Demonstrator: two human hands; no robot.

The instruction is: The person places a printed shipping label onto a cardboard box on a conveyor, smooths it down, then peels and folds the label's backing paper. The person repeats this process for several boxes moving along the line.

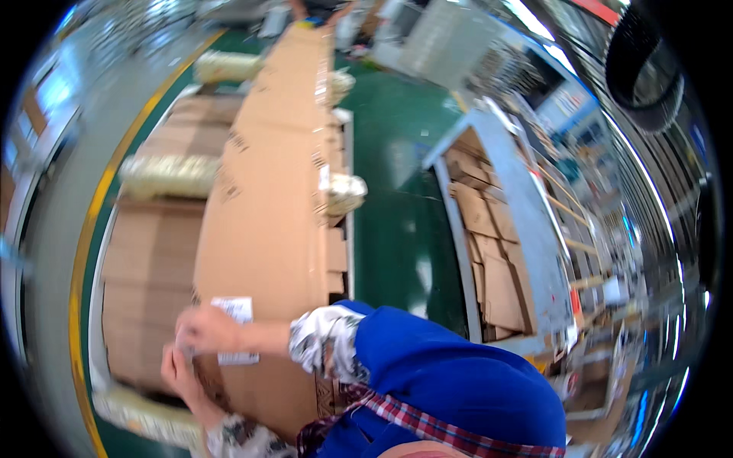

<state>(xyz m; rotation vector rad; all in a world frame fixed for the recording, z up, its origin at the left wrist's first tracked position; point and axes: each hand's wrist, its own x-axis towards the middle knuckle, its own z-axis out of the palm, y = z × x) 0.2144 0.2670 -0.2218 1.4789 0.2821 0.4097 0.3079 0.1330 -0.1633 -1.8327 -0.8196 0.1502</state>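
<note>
A long flat cardboard box (263,198) stretches away from me, with a white label (237,305) near its close end. Across that end reaches my right arm, and my right hand (208,330) is at the box's left edge. Just below it, my left hand (180,375) comes up beside the same edge. The fingertips of both hands meet there, pinched closed. Whatever lies between them, if anything, is too small and blurred to make out. My right forearm covers part of the label.
Under the box lie wider cardboard pieces (153,259) and pale wrapped rolls (169,176). Another person's hands (309,19) are at the box's far end. To the right, a grey-blue framed bin (511,183) holds cardboard pieces (489,244). Green floor (397,175) lies between.
</note>
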